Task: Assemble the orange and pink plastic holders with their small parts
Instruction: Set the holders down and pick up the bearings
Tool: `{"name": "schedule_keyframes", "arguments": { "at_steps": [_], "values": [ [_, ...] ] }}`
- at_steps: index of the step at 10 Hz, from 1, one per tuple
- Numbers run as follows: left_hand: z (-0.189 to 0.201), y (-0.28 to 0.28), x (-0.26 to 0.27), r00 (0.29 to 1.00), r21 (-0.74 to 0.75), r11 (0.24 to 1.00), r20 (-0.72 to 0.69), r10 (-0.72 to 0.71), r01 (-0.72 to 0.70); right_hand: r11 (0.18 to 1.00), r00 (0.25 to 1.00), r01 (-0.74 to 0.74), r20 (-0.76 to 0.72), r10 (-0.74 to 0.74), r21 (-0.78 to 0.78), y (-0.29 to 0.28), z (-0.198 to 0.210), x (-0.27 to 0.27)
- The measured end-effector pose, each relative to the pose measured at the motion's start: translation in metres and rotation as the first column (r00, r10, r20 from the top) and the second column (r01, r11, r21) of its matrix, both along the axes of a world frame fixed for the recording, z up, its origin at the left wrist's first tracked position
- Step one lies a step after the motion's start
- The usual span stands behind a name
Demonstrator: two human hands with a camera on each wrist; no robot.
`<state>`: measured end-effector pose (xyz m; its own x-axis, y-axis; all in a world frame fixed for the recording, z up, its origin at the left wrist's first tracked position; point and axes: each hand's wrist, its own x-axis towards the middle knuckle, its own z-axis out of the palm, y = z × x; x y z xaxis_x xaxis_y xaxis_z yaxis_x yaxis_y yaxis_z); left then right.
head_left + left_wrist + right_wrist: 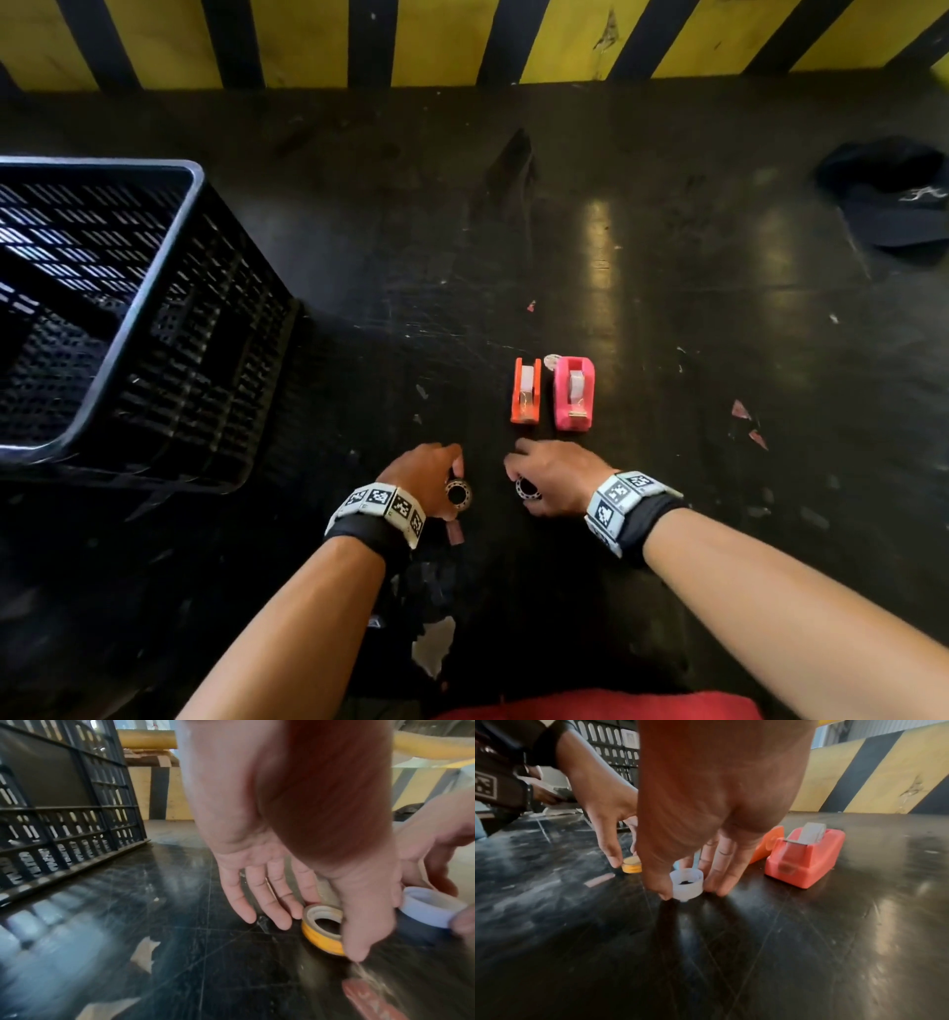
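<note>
An orange holder (526, 390) and a pink holder (574, 393) stand side by side on the black table, each with a pale part in its slot. Just in front of them, my left hand (436, 478) pinches a small yellow tape roll (322, 927) between thumb and forefinger, and the roll lies flat on the table. My right hand (534, 478) grips a white plastic ring (686, 884) with thumb and fingers, also down on the table. The two hands are close together, a short way nearer to me than the pink holder (805, 854) and orange holder (767, 843).
A black slotted crate (128, 308) stands at the left. A dark cap (893, 195) lies at the far right. A yellow and black striped barrier (462, 41) runs along the back. Small pink scraps (742, 411) and a pink strip (454, 532) lie on the table.
</note>
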<state>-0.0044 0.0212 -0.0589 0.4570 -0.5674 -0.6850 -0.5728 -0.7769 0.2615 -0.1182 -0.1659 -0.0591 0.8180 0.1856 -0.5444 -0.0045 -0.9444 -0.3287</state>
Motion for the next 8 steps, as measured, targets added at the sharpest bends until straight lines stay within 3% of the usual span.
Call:
{"name": "schedule_keyframes", "arguments": {
  "at_steps": [1,3,5,7,8],
  "values": [
    [0.008,-0.005,0.013,0.999,-0.047,0.998,-0.005,0.038,-0.038,0.998,0.999,0.002,0.038,-0.004,0.065,-0.002,0.008,0.014],
    [0.028,-0.030,0.060,0.972,-0.215,0.966,0.154,0.177,-0.142,0.989,0.959,0.122,0.246,-0.140,0.084,-0.012,0.036,0.076],
    [0.026,-0.047,0.084,0.957,-0.173,0.972,0.215,0.194,-0.158,0.979,0.957,0.161,0.263,-0.123,-0.127,-0.015,0.027,0.115],
    [0.013,-0.049,0.090,0.952,-0.159,0.970,0.213,0.218,-0.186,0.971,0.951,0.209,0.257,-0.174,-0.115,-0.013,0.011,0.122],
    [0.005,-0.042,0.091,0.947,-0.199,0.954,0.186,0.263,-0.226,0.973,0.930,0.229,0.304,-0.207,-0.038,-0.019,0.013,0.119]
  ]
}}
